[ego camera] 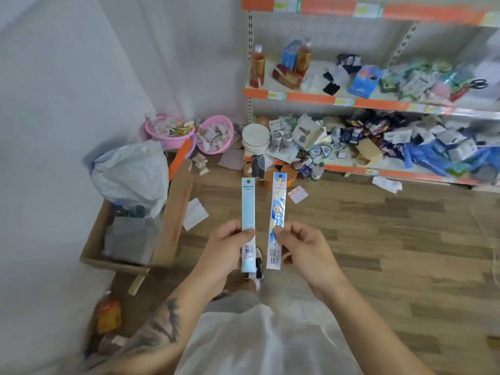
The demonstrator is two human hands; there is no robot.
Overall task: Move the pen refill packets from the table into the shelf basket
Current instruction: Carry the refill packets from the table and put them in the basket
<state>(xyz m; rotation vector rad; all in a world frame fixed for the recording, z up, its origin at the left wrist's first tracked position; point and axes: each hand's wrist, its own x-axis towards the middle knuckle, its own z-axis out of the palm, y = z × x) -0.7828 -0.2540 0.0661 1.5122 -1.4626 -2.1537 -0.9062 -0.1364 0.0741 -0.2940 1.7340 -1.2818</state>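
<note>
Pinching one light, flimsy packet each — left hand [227, 247] the blue packet [248, 212], right hand [303, 247] the cartoon packet [277, 212] — low-end grip works.

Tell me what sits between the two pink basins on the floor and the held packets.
In the head view, between the pink basins and the packets: bare wood floor, an orange strip and a cardboard flap.

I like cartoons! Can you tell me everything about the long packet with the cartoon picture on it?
The cartoon packet is a long, narrow strip of shiny, clear-looking plastic with a white-haired cartoon figure in blue, a hang hole at the top and a barcode near the bottom. It stands almost upright, leaning slightly right. The right hand pinches its lower half, thumb in front. It is beside a plain blue packet, not touching it.
</note>
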